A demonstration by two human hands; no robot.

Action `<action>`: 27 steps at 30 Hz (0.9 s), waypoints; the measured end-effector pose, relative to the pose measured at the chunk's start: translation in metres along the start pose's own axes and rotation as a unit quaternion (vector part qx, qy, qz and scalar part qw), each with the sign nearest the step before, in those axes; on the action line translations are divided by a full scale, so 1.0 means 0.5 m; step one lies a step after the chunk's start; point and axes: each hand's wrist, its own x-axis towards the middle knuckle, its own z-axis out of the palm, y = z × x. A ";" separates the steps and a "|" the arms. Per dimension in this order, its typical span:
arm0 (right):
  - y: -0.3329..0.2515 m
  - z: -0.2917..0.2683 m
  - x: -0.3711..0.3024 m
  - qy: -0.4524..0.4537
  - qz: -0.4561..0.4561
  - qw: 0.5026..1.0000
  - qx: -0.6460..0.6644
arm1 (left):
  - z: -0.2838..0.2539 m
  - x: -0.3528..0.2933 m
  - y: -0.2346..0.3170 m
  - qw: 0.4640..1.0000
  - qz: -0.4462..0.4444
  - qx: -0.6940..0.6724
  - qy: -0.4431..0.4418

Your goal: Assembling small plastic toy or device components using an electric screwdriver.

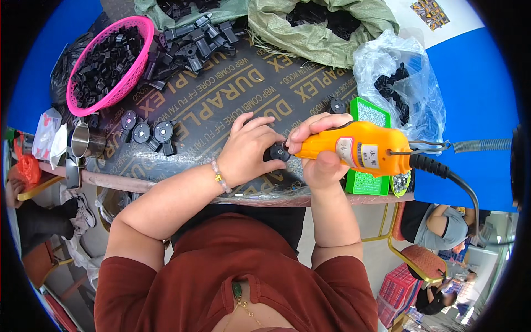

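Note:
My right hand (323,172) is wrapped round an orange electric screwdriver (381,145), which lies nearly level and points left. Its tip end sits by a small round black plastic part (278,151) on the table. My left hand (249,150) pinches that part between thumb and fingers, covering some of it. The bit itself is hidden behind my right fingers. Left of my left hand lie several round-headed black parts (163,131) with short stems. A similar black part (336,105) rests beyond the screwdriver, beside a green tray (354,110).
A pink basket (150,50) of black pieces and a loose pile (199,44) lie far left. Woven sacks (376,19) stand at the back. A clear plastic bag (426,72) sits right. The screwdriver's cable (464,185) and hanging spring (481,145) run right. A metal cup (81,141) stands left.

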 end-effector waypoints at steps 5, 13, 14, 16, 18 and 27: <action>-0.012 -0.050 0.007 0.032 0.047 0.996 0.066 | -0.002 0.000 0.004 1.000 0.002 0.012 -0.006; -0.122 -0.344 0.048 0.247 -0.126 0.935 -0.219 | -0.008 -0.001 0.009 1.000 -0.002 0.017 -0.023; -0.121 -0.372 0.046 0.269 -0.119 0.925 -0.240 | -0.007 0.000 0.010 0.999 -0.004 0.020 -0.025; -0.107 -0.423 0.033 0.285 -0.122 0.920 -0.240 | -0.005 0.004 0.011 0.999 -0.004 0.026 -0.027; -0.095 -0.442 0.027 0.300 -0.131 0.917 -0.230 | -0.003 0.005 0.010 0.999 -0.002 0.025 -0.026; -0.078 -0.459 0.022 0.296 -0.149 0.919 -0.214 | -0.005 0.007 0.012 0.999 0.000 0.033 -0.026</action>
